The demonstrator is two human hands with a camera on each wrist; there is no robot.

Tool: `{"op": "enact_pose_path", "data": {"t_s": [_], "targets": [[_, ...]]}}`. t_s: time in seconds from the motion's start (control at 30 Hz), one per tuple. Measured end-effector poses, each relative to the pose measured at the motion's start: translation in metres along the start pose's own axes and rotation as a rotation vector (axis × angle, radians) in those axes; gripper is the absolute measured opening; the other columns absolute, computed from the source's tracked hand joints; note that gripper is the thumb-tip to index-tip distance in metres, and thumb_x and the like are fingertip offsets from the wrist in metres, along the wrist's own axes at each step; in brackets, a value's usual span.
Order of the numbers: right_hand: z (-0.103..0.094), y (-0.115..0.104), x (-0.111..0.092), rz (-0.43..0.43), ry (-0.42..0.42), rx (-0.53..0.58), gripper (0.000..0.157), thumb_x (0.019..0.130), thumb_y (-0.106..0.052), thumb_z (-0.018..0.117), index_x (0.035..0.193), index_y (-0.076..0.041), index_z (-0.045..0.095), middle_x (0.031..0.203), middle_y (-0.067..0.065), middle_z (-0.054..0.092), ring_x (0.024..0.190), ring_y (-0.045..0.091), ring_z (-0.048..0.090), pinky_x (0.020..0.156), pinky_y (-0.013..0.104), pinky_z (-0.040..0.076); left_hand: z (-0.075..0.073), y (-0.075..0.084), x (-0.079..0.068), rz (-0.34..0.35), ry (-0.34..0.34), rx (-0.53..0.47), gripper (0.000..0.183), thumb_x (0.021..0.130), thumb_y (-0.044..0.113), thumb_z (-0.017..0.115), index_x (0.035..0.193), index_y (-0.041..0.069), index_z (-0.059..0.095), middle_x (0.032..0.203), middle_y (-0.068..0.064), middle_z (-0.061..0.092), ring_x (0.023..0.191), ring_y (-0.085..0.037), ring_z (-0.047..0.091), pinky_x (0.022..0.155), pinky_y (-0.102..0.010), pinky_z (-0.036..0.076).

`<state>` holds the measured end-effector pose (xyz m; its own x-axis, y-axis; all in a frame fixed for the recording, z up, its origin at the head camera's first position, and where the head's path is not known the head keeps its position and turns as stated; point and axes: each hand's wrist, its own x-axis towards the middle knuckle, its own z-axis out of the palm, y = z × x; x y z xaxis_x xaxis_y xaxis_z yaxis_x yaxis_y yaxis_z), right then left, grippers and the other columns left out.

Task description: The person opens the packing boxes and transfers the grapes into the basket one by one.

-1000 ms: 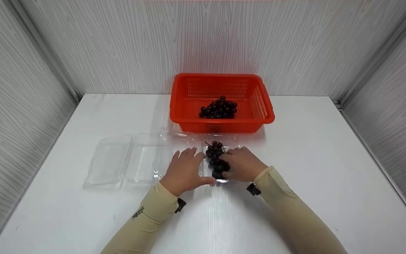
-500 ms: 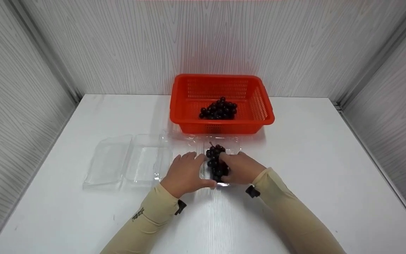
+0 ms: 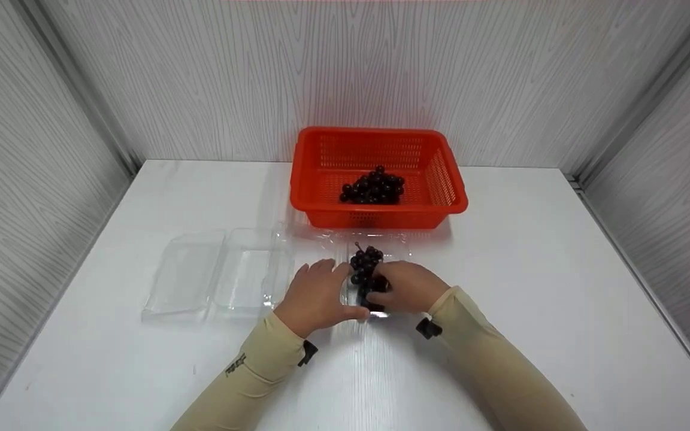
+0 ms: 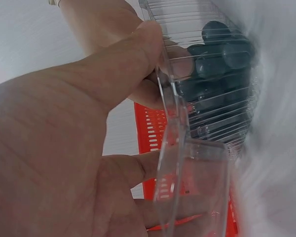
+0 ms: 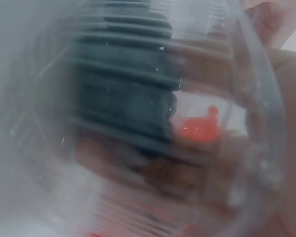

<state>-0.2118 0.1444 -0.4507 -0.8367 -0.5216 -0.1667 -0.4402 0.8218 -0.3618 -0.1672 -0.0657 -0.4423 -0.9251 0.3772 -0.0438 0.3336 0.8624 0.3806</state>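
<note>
A bunch of dark grapes [image 3: 364, 263] lies in a clear plastic clamshell box [image 3: 398, 240] in the head view, its stem end pointing away from me. My right hand [image 3: 412, 287] reaches in from the right and grips the near part of the bunch between thumb and fingers. Spread wide on the other side, my left hand [image 3: 315, 299] touches the box. Its thumb lies at the rim in the left wrist view, with the fingers behind a clear flap [image 4: 204, 163]. Through the ribbed plastic the grapes [image 5: 123, 89] look blurred in the right wrist view.
Behind the box stands a red perforated basket [image 3: 381, 208] holding another bunch of grapes [image 3: 374, 187]. A second clear clamshell [image 3: 186, 272] lies opened on the white table [image 3: 530, 251] at the left. Walls enclose the table at the back and sides.
The bunch has turned and settled slightly in the box, its stem shifting to the right. My right thumb has moved a little left over the grapes. The left hand stays almost still.
</note>
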Motion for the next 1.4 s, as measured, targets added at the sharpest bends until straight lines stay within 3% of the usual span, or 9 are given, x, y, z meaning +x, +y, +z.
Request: {"op": "enact_pose_path", "data": {"t_s": [0.17, 0.4, 0.57, 0.9, 1.27, 1.4], "targets": [[0.003, 0.0, 0.001, -0.006, 0.027, 0.032, 0.027, 0.091, -0.04, 0.077, 0.101, -0.016, 0.069, 0.079, -0.006, 0.064, 0.075, 0.018, 0.057, 0.073, 0.036, 0.051, 0.0, 0.001, 0.0, 0.0, 0.005, -0.016, 0.087, 0.08, 0.061, 0.081, 0.144, 0.008, 0.056, 0.139, -0.018, 0.061, 0.134, -0.038, 0.052, 0.114, -0.058, 0.036], [0.003, 0.0, 0.0, -0.042, 0.013, 0.059, 0.02, 0.093, -0.027, 0.078, 0.108, -0.018, 0.07, 0.094, -0.006, 0.07, 0.086, 0.017, 0.062, 0.089, 0.038, 0.055, 0.0, 0.001, 0.0, -0.002, 0.011, -0.004, 0.087, 0.079, 0.063, 0.081, 0.142, 0.007, 0.058, 0.137, -0.018, 0.062, 0.13, -0.038, 0.055, 0.113, -0.057, 0.039], [0.001, -0.002, -0.001, -0.034, -0.015, 0.045, 0.023, 0.093, -0.02, 0.077, 0.113, -0.017, 0.067, 0.099, -0.002, 0.068, 0.091, 0.02, 0.061, 0.093, 0.043, 0.054, 0.0, 0.001, 0.001, -0.013, -0.006, -0.014, 0.09, 0.079, 0.064, 0.082, 0.144, 0.008, 0.056, 0.14, -0.018, 0.061, 0.133, -0.038, 0.053, 0.114, -0.057, 0.038], [0.002, -0.001, 0.0, -0.101, 0.055, 0.016, 0.029, 0.085, -0.019, 0.083, 0.105, -0.018, 0.063, 0.092, -0.004, 0.065, 0.086, 0.018, 0.06, 0.089, 0.04, 0.055, 0.003, -0.001, 0.002, 0.011, 0.026, 0.012, 0.087, 0.078, 0.063, 0.082, 0.138, 0.005, 0.06, 0.124, -0.016, 0.066, 0.12, -0.036, 0.06, 0.105, -0.056, 0.044], [-0.007, -0.002, -0.003, -0.083, 0.11, 0.02, 0.023, 0.088, -0.018, 0.08, 0.101, -0.018, 0.061, 0.086, -0.004, 0.062, 0.082, 0.019, 0.058, 0.083, 0.038, 0.055, -0.002, -0.002, -0.001, 0.0, 0.015, -0.007, 0.085, 0.079, 0.062, 0.082, 0.139, 0.007, 0.06, 0.127, -0.016, 0.066, 0.121, -0.036, 0.059, 0.106, -0.057, 0.045], [-0.011, -0.004, -0.004, -0.042, 0.128, 0.052, 0.025, 0.088, -0.019, 0.08, 0.105, -0.018, 0.062, 0.089, -0.003, 0.065, 0.083, 0.019, 0.06, 0.082, 0.037, 0.056, -0.003, -0.004, -0.001, -0.006, 0.017, 0.004, 0.082, 0.078, 0.063, 0.082, 0.135, 0.008, 0.061, 0.119, -0.013, 0.068, 0.114, -0.034, 0.062, 0.101, -0.055, 0.048]]}}
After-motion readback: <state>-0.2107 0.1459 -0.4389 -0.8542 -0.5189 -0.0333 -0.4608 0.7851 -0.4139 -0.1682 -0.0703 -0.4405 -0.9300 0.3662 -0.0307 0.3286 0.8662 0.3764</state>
